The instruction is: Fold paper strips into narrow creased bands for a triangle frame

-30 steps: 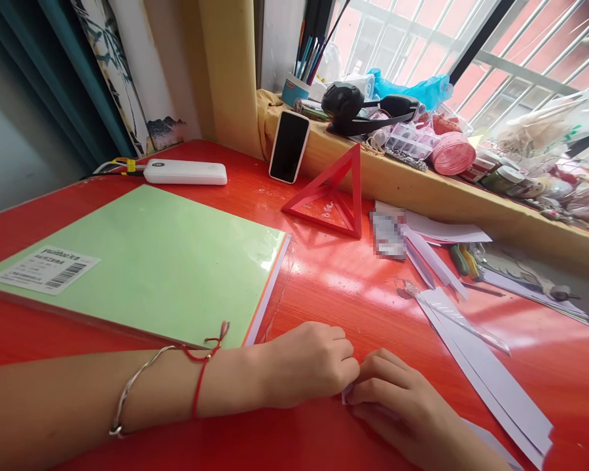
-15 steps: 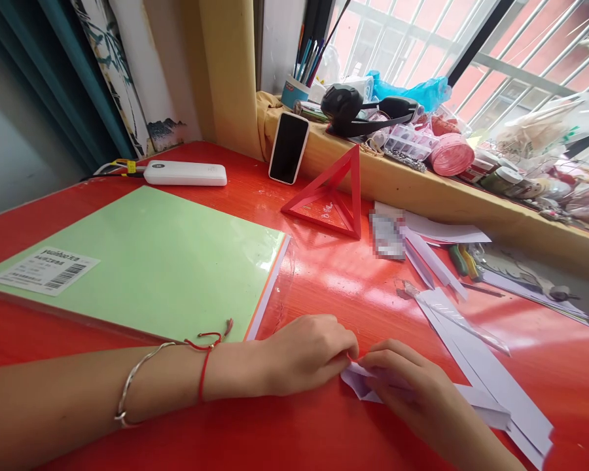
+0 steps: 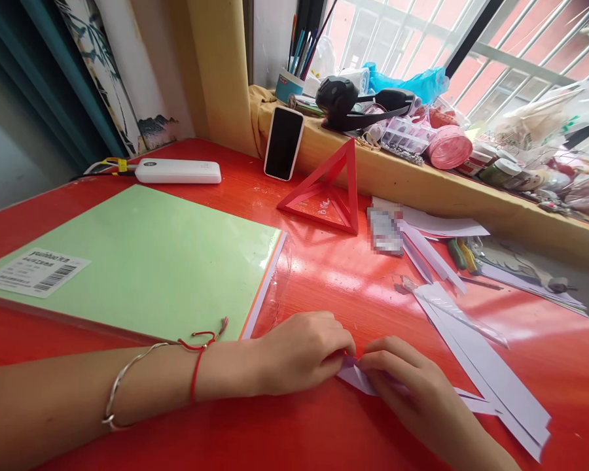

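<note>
A pale lilac strip of folded paper (image 3: 354, 377) runs low over the red table, between and under my two hands. My left hand (image 3: 308, 353) pinches its left end, fingers curled with the tips hidden behind the knuckles. Close beside it, my right hand (image 3: 406, 383) grips the same strip with thumb and bent fingers. The strip's other end comes out past the right wrist. Several flat pale paper strips (image 3: 493, 373) lie to the right, with a thin clear plastic tube (image 3: 464, 316) across their upper part.
A plastic-wrapped pack of green paper (image 3: 157, 261) lies at left. Behind stand a red triangular paper frame (image 3: 346, 190), a phone (image 3: 283, 145) and a white power bank (image 3: 178, 171). Green- and yellow-handled pliers (image 3: 464, 255) lie at right. The crowded windowsill (image 3: 495, 199) borders the table.
Both hands keep hold of the paper strip, which now looks flatter and more closed at both visible ends. The view has shifted slightly.
</note>
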`<state>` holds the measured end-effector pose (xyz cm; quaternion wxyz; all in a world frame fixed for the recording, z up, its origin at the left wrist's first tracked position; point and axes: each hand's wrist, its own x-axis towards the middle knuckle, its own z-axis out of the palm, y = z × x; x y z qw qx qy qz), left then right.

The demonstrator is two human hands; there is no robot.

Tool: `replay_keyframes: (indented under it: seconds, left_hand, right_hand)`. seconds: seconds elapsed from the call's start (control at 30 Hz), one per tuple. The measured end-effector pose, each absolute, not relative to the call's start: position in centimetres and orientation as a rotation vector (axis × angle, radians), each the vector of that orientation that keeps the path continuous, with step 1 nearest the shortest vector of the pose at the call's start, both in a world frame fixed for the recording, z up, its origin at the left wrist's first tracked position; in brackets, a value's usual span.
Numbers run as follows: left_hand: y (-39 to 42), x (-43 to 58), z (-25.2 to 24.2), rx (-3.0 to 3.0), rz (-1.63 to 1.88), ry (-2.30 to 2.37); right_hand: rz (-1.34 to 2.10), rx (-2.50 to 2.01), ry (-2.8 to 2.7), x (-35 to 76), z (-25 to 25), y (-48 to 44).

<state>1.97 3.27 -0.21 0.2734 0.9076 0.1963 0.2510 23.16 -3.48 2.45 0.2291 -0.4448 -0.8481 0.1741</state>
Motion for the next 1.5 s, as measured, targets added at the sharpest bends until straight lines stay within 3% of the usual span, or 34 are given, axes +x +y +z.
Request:
replay_keyframes:
  seconds: [1.1, 1.37, 1.5]
  left_hand:
    - [2.9, 1.1, 0.1, 2.638, 0.652, 0.523]
    - [2.6, 0.5, 0.2, 2.885, 0.720, 0.549]
    - [2.5, 0.6, 0.1, 2.966, 0.755, 0.644]
  right_hand:
    - [0.453, -1.240, -2.332, 22.5, 1.4, -3.5]
    - [1.010, -1.360, -2.538, 24.1, 5.5, -3.6]
    - [0.998, -1.454, -2.427, 23.8, 4.6, -2.3]
